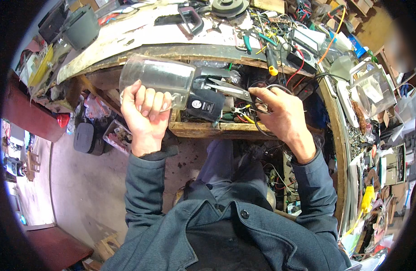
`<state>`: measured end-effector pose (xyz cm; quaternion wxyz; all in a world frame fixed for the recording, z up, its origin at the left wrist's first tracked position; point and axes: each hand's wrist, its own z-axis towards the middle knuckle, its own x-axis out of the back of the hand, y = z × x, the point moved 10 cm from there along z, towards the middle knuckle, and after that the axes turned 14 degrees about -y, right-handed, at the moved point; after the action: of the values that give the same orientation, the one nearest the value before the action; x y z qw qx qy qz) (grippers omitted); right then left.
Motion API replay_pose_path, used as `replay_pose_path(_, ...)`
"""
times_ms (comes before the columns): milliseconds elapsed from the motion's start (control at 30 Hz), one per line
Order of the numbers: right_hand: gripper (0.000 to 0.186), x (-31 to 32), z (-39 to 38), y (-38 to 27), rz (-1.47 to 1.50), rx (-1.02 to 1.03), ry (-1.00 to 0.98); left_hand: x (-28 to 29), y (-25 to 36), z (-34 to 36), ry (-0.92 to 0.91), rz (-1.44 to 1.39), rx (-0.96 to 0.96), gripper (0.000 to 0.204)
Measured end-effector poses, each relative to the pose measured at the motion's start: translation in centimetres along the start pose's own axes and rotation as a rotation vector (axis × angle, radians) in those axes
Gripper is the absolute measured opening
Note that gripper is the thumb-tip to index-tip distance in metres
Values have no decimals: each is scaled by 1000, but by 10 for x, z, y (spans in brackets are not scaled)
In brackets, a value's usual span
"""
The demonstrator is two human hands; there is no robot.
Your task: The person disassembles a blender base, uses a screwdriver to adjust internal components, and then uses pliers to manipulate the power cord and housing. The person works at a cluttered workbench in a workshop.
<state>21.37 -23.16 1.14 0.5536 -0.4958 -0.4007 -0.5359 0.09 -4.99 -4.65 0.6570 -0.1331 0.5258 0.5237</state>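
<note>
So the left hand point(144, 113) is wrapped tight around the handle of a clear plastic blender jar point(157, 76) lying on its side, with a black motor base point(207, 103) stuck on its right end. The whole thing is held up in the air over an open wooden drawer point(203, 128), just below the front edge of the workbench point(140, 34).

The right hand point(280, 115) is clenched on a pair of scissors point(230, 89) — fingers through the loops, blades pointing left, with the tips right up against the black base where it meets the jar. I can't tell whether the blades are actually touching anything in there or just sitting next to it.

The drawer is full of small hand tools and bits of wire (too jumbled to pick out most of it). Up on the bench there's a yellow-handled screwdriver point(272, 61), green-handled pliers point(247, 43), a black clamp-like handle point(192, 18) and a tangle of red, orange and black wires. A dark grey bucket point(83, 28) sits at the bench's far left end, and a clear plastic container point(375, 90) sits off to the right. A black box point(84, 137) is down on the floor to the left — well away from both hands.
</note>
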Motion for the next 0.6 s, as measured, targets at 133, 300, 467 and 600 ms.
replay_pose_path(133, 42, -2, 1, 0, 94, 53, 32, -1, -1, 0, 7, -8, -1, 53)
replay_pose_path(300, 39, -8, 9, 5, 172, 13, -84, 3, -1, -2, 9, -12, 7, 53)
replay_pose_path(467, 39, -1, 15, 1, 123, 94, -55, 1, 0, -1, -15, -16, 9, 53)
replay_pose_path(600, 44, 0, 15, -1, -21, 116, -19, -3, -3, 2, -46, -22, 24, 53)
